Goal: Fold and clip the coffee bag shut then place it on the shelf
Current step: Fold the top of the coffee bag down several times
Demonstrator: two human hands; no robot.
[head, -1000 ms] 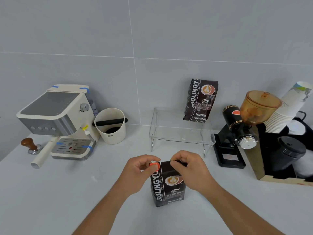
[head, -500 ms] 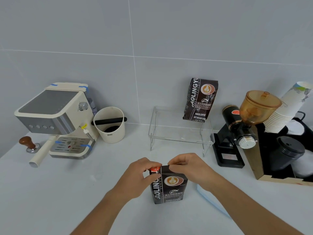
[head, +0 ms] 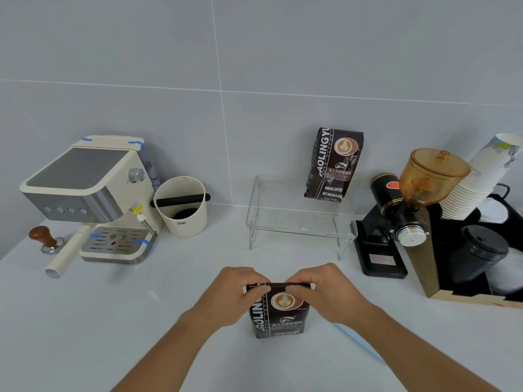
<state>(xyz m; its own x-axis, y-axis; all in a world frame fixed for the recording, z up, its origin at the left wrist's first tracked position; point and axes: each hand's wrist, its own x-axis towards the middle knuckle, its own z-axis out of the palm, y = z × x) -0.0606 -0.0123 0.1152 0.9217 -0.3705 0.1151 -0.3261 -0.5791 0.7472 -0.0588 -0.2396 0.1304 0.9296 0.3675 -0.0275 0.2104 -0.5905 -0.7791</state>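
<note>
A dark brown coffee bag (head: 278, 315) stands upright on the white counter in front of me. My left hand (head: 232, 294) grips its top left corner and my right hand (head: 325, 292) pinches its top right edge. The bag's top is folded down under my fingers. The orange clip seen earlier is hidden under my left fingers. A clear acrylic shelf (head: 300, 219) stands behind the bag against the wall. A second, identical coffee bag (head: 334, 164) stands upright on the shelf's right rear.
An espresso machine (head: 93, 199), a tamper (head: 45, 239) and a white knock box (head: 181, 206) stand at the left. A coffee grinder (head: 407, 210), stacked paper cups (head: 481, 179) and black lids (head: 478, 250) in a box crowd the right.
The orange clip at the bag's top left has gone out of sight under my left fingers. Both hands have closed in over the folded top, and the bag sits slightly lower.
</note>
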